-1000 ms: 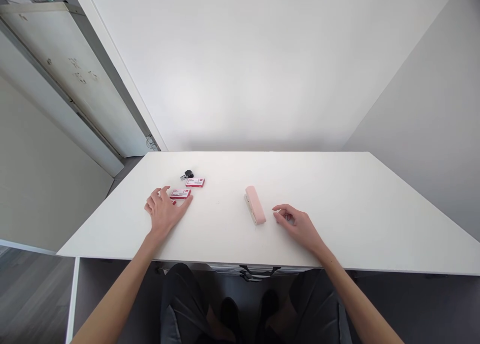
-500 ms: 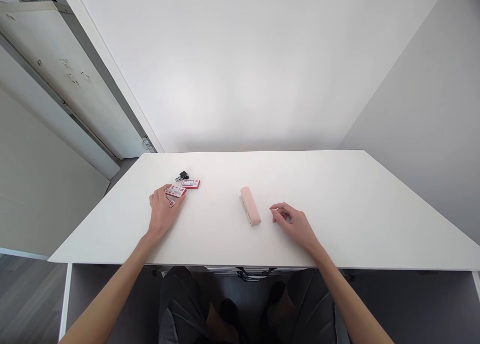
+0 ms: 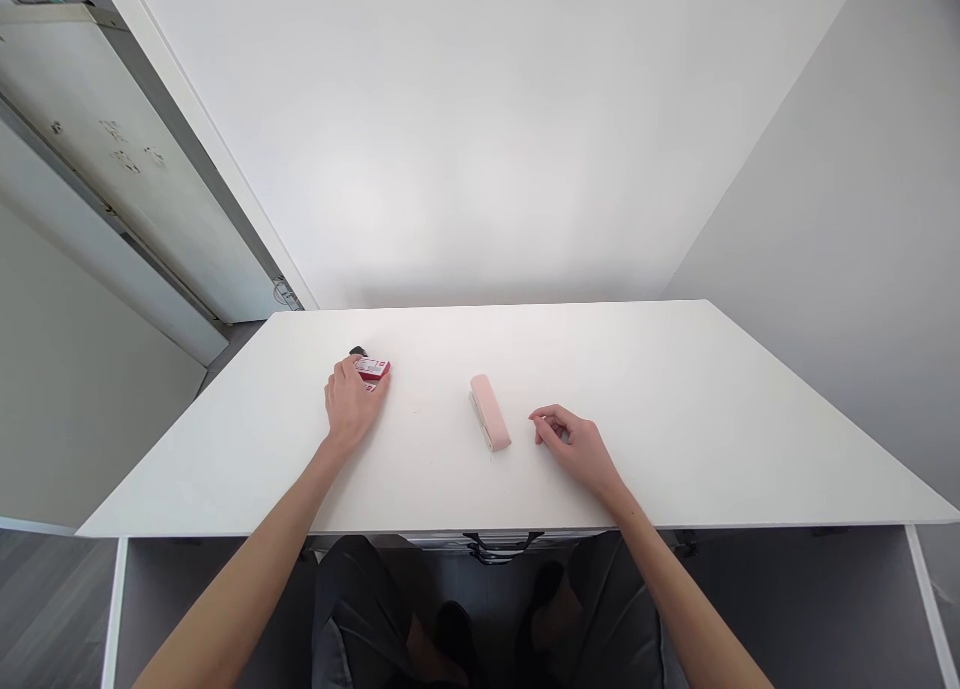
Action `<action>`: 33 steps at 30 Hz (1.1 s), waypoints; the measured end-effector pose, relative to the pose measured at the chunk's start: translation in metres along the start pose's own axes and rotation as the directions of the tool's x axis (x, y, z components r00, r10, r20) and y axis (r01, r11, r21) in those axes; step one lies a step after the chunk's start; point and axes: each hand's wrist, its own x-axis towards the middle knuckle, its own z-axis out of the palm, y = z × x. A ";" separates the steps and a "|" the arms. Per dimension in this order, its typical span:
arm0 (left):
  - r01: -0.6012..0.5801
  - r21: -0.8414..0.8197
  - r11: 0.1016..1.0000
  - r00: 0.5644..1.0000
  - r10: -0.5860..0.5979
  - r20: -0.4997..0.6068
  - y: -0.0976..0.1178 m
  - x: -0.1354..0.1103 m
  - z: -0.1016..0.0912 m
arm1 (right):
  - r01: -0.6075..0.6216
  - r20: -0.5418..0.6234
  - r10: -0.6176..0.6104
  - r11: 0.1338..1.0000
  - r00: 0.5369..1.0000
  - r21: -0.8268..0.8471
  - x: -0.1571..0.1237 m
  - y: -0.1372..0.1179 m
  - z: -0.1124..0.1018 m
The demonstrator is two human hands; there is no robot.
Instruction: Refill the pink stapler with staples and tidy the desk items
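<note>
My left hand (image 3: 352,401) is closed around a small red-and-white box (image 3: 373,368), thumb on its right end and fingers on the left. Part of another red-and-white box (image 3: 370,386) shows just below it, mostly covered by my hand. Behind my fingers a small black object (image 3: 358,351) peeks out, largely hidden. A pink stapler (image 3: 490,412) lies at a slant on the white table between my hands. Right of the stapler, apart from it, my right hand (image 3: 576,449) rests on the table with fingers curled and thumb against the index finger; nothing shows in it.
The white table (image 3: 675,419) has its back edge near a white wall (image 3: 480,149). A grey wall stands at the right. Stained white panels (image 3: 142,179) are at the left. My legs are under the table's front edge.
My left hand has moved right and slightly away from me, from the nearer red-and-white boxes to the farther one, and closed on it. The view has shifted slightly; my right hand keeps its pose.
</note>
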 end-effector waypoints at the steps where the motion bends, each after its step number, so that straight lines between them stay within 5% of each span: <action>1: -0.009 -0.003 1.000 1.000 0.009 -0.004 -0.001 0.000 -0.001 | 0.001 -0.001 -0.001 1.000 1.000 0.004 0.000 0.000 0.000; 7: -0.163 -0.163 0.973 0.968 0.189 0.165 0.001 -0.018 -0.013 | -0.012 0.001 0.012 1.000 1.000 0.024 -0.001 0.000 0.001; 12: -0.307 -0.387 0.870 0.788 0.460 0.409 0.019 -0.046 -0.032 | -0.015 0.013 0.014 1.000 1.000 0.019 -0.001 -0.001 0.001; 18: -0.409 -0.498 0.765 0.607 0.636 0.477 0.041 -0.061 -0.037 | -0.003 -0.002 0.003 1.000 1.000 0.005 -0.001 0.000 0.001; 25: -0.462 -0.450 0.764 0.537 0.645 0.543 0.053 -0.067 -0.027 | 0.044 0.026 -0.042 0.996 0.999 -0.071 0.000 0.002 0.003; 33: -0.455 -0.445 0.772 0.554 0.636 0.537 0.055 -0.068 -0.019 | 0.191 0.122 -0.168 0.957 0.978 -0.217 -0.003 -0.010 0.016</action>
